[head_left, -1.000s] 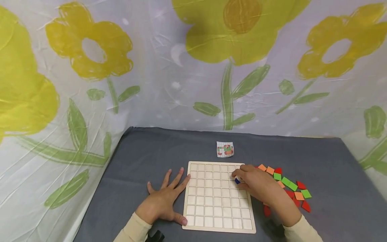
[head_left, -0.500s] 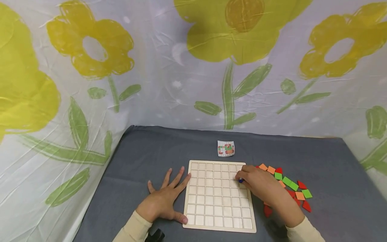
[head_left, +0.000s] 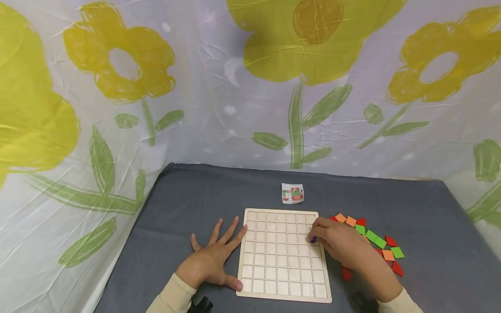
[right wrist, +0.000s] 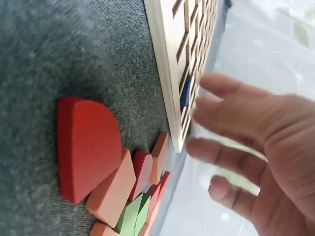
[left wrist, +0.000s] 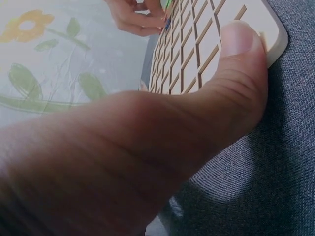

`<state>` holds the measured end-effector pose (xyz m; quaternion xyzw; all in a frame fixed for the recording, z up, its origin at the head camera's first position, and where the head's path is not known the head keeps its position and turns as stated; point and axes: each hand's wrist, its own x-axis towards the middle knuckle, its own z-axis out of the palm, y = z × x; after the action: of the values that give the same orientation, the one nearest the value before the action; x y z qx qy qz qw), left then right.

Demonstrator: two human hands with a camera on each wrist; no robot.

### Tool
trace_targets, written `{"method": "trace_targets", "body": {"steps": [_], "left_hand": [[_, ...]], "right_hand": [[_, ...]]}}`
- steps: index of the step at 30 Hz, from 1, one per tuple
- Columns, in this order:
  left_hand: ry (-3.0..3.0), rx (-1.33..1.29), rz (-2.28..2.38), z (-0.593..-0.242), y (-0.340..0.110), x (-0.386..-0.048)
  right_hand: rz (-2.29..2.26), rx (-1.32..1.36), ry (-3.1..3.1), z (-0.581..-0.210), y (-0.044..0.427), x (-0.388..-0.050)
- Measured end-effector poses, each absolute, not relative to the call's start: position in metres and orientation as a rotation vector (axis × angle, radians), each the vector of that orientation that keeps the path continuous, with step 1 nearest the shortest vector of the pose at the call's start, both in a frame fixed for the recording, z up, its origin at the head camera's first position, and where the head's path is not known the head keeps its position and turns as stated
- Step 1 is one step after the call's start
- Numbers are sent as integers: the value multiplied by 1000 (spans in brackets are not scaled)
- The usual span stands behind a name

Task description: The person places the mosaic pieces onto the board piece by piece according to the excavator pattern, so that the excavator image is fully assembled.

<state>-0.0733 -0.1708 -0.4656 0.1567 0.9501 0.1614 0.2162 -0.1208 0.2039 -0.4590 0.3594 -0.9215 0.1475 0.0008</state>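
Note:
A pale wooden grid board [head_left: 283,298] lies on the grey cloth. My left hand [head_left: 211,263] is spread at its left side, with the thumb [left wrist: 241,54] on the near left corner and a fingertip at the left edge. Over the board's right edge is my right hand [head_left: 340,243], its fingertips at a small dark blue piece [head_left: 313,239]. The right wrist view shows this blue piece [right wrist: 185,91] in a cell by the rim, with the finger and thumb loosely bent next to it, not pinching. Its full shape is hidden.
Red, orange and green pieces [head_left: 375,238] lie scattered right of the board, partly under my right forearm. A small printed pattern card [head_left: 292,194] lies beyond the board. A flower-printed curtain [head_left: 219,108] hangs behind the table. A black object [head_left: 201,305] shows by my left wrist.
My right hand has shifted slightly right and nearer with the blue piece, from the board's inner cells to the right-hand column, and its hold has loosened. The left hand stays in place.

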Motion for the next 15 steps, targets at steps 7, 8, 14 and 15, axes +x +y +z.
{"method": "trace_targets", "body": {"steps": [7,8,14,15], "left_hand": [[2633,434,438,-466,-171,-74],[2629,432,437,-466,-172,-73],[2618,429,450,-466,-172,-73],[2620,430,452,-466,-172,-73]], "right_hand": [[443,1081,-2902,-461,204,-119],[439,1084,-2903,-462,204,-119],[429,1133,-2870,-463,206,-121],[426,1147,-2859,-463,207,-121]]}}
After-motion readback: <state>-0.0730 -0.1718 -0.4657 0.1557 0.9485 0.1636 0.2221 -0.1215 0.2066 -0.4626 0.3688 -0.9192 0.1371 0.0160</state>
